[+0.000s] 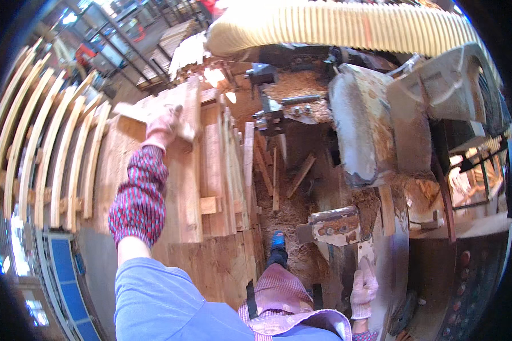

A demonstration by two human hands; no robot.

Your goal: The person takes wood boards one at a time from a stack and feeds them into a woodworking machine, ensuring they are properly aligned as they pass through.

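Note:
My left hand (164,126), in a pale pinkish glove, reaches forward over a stack of wooden boards (176,187). Its fingers are closed over a short, light piece of wood (132,112) lying across the top; part of the grip is blurred. At the lower right my right hand (364,290), also gloved, rests near the edge of the machine's metal table (389,267), holding nothing that I can see. Its fingers are stretched out toward a worn metal bracket (337,226).
A ribbed yellowish hose (335,25) crosses above the machine's rusty metal guard (361,125). Curved wooden slats (62,153) stand in a row on the left. Sawdust and loose wood strips (301,175) lie between stack and machine. A button panel (466,290) is at lower right.

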